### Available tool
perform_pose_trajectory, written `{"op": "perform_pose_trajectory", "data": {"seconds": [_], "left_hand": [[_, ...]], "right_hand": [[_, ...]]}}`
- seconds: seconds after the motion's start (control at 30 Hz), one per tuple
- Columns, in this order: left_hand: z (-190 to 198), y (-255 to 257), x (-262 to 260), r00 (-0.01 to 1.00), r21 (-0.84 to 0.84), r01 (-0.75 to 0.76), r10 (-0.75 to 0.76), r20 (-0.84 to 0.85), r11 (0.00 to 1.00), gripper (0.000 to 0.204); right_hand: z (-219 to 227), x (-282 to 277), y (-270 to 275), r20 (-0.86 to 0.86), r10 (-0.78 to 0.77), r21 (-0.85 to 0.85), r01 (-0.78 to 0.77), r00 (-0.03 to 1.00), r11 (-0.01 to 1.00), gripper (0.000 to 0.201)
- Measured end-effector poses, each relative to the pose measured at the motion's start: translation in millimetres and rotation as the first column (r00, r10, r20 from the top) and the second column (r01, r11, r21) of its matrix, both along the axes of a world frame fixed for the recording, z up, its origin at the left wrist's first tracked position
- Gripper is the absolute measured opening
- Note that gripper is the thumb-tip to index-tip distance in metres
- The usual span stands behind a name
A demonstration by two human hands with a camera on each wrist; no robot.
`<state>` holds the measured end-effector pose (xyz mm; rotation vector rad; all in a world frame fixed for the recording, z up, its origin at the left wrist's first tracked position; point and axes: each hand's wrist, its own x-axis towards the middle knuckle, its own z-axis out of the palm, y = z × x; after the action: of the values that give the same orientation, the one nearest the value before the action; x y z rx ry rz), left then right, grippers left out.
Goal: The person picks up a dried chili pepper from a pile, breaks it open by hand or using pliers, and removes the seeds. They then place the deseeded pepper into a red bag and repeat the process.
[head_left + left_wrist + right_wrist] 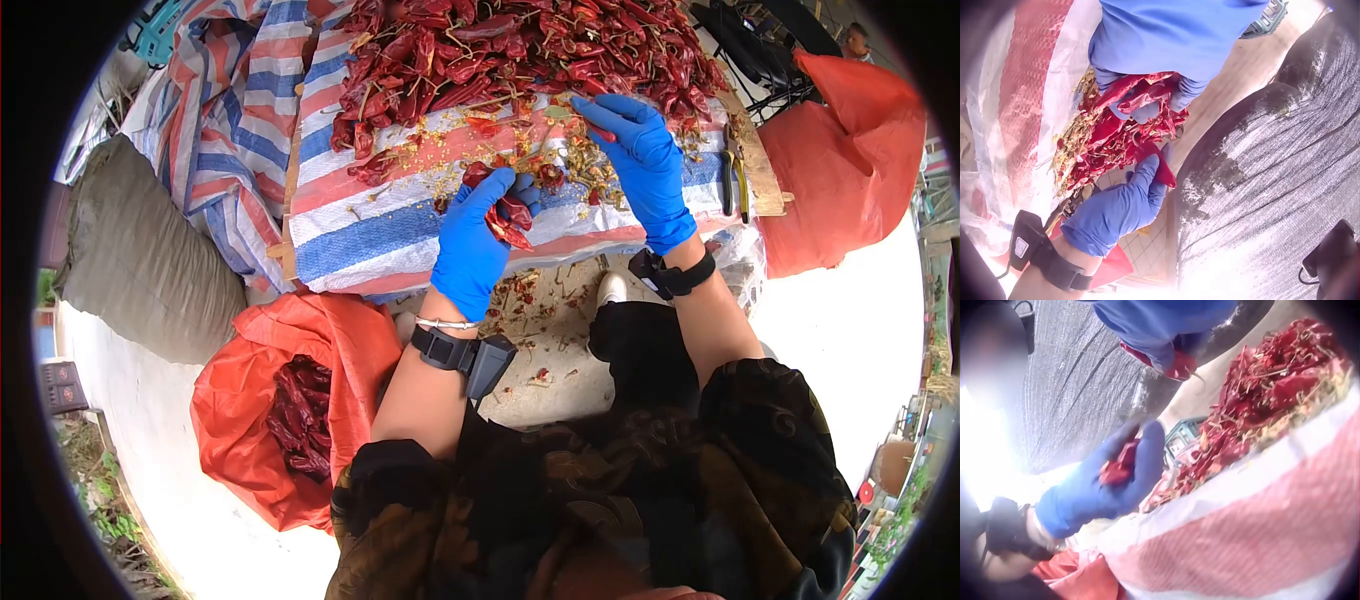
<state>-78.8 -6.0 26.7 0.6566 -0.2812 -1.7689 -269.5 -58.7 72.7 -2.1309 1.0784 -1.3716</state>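
My left hand [474, 240], in a blue glove, grips several dried red chilies [508, 222] over the near part of a striped woven sheet [370, 238]. In the right wrist view, dark red chilies [1121, 465] show between its curled fingers and thumb. My right hand [643, 165], also gloved in blue, is farther forward and to the right, pinching one dried red chili [1180, 365] with a thin pale stem. Beyond both hands spreads a big pile of dried chilies [520, 50]. Loose seeds and stem bits [425, 150] lie scattered on the sheet between pile and hands.
Below left stands an open red sack [225, 420] with dark chilies [300, 415] inside. A full grey-brown sack [140, 250] leans at the left, a red sack [850, 160] at the right. Yellow-and-black handled snips [740, 185] lie by the sheet's right edge. Scraps [530, 310] litter the floor.
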Motion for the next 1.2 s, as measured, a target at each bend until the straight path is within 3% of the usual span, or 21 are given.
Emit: {"op": "perform_pose_trajectory", "data": {"seconds": [0.07,0.13,0.17,0.2,0.27,0.33,0.4,0.43,0.47,0.53,0.67,0.83,0.9,1.03,1.1,1.2], "left_hand": [[3.9,0.5,-1.8,1.000,-0.014,-0.002,0.002,-0.017,1.000,0.026],[5.9,2.1,-1.5,0.994,-0.130,0.011,-0.025,-0.109,0.991,0.026],[-3.8,3.3,-0.4,0.999,-0.195,-0.050,0.051,0.004,0.980,0.023],[-2.7,2.8,1.0,0.998,-0.182,-0.061,0.065,0.015,0.981,0.023],[3.3,-1.5,4.4,0.997,-0.181,-0.079,0.078,-0.012,0.980,0.021],[3.6,-3.0,8.4,0.993,-0.166,-0.106,0.112,0.028,0.980,0.019],[2.7,-5.0,7.6,0.976,-0.240,-0.177,0.202,0.085,0.955,0.015],[2.7,-5.5,6.0,0.976,-0.234,-0.172,0.198,0.092,0.957,0.015],[3.2,-6.1,3.8,0.948,-0.290,-0.220,0.274,0.160,0.931,0.018],[7.6,-5.8,0.7,0.911,-0.349,-0.256,0.345,0.224,0.902,0.021],[9.8,-2.0,-7.3,0.886,-0.425,-0.240,0.376,0.272,0.873,0.025],[2.9,0.1,-13.0,0.870,-0.402,-0.261,0.395,0.295,0.877,0.026],[2.8,1.9,-13.5,0.858,-0.348,-0.270,0.388,0.337,0.898,0.025],[4.3,2.4,-10.9,0.868,-0.347,-0.218,0.344,0.358,0.912,0.022],[7.1,2.4,-7.3,0.899,-0.346,-0.195,0.308,0.310,0.918,0.019],[2.7,2.9,-6.2,0.910,-0.349,-0.081,0.212,0.355,0.933,0.019]], "right_hand": [[-1.7,20.4,25.5,0.024,0.017,0.081,-0.019,1.000,0.997,0.044],[-11.9,36.4,44.5,-0.184,0.026,-0.067,-0.039,0.983,0.997,0.045],[-23.4,41.2,46.5,-0.152,0.127,0.045,-0.121,0.980,0.992,0.043],[-27.1,44.4,47.0,-0.140,0.142,0.057,-0.135,0.980,0.989,0.043],[-30.1,46.3,42.8,0.007,0.304,0.090,-0.303,0.953,0.949,0.045],[-28.1,39.4,36.5,-0.015,0.389,0.046,-0.388,0.921,0.921,0.047],[-27.5,35.1,36.7,-0.031,0.363,0.029,-0.362,0.931,0.932,0.051],[-22.6,34.9,40.7,0.101,0.312,0.122,-0.324,0.945,0.938,0.042],[-20.2,36.9,43.9,0.108,0.307,0.126,-0.319,0.946,0.939,0.042],[-17.7,42.6,47.9,0.449,0.068,0.464,-0.297,0.891,0.835,0.029],[-44.3,44.3,44.7,0.510,0.000,0.535,-0.317,0.860,0.783,0.017],[-49.6,53.6,52.8,0.566,-0.080,0.476,-0.246,0.820,0.844,0.014],[-53.8,53.3,53.5,0.394,-0.081,0.346,-0.067,0.916,0.936,0.015],[-40.0,48.2,53.8,0.287,-0.024,0.319,-0.072,0.958,0.945,0.015],[-23.3,39.7,50.9,0.421,0.062,0.416,-0.253,0.905,0.873,0.015],[-17.2,35.1,44.0,0.433,-0.009,0.538,-0.251,0.901,0.805,0.017]]}}
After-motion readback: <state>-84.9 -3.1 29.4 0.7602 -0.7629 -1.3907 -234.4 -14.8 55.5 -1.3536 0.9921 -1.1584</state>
